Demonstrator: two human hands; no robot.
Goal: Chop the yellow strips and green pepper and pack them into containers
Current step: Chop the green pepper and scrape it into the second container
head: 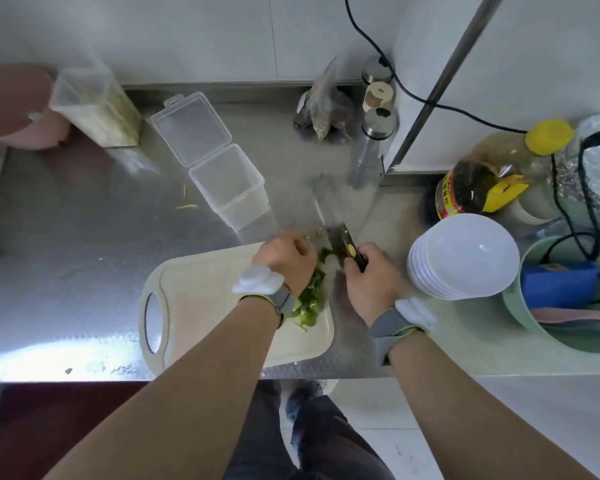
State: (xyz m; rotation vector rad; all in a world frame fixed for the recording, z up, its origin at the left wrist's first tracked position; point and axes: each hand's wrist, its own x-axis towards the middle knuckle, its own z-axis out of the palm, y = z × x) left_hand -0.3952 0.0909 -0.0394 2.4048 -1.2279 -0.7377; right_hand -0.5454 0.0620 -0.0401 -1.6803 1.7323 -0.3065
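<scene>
Left hand point(284, 261) fingers curled, holding down green pepper point(309, 301) at far right of cutting board point(194, 306); cut pieces lie under the wrist. Right hand point(368, 282) grips knife point(340, 237) handle, blurred blade just beside left fingertips. Open container point(229, 181) on counter point(84, 220) beyond the board.

**Grey wrist straps, bare forearms, dark trousers**

The left hand point(284, 261) and right hand point(369, 282) are bare, as are both forearms. Each wrist wears a grey fabric band edged in yellow-green, the left strap point(281, 301) and the right strap point(390, 327). A rounded, glossy white piece sits on each, the left white piece point(257, 280) and the right white piece point(416, 311). Lower down are dark grey trousers point(326, 441) and a dark shoe point(302, 396).
</scene>
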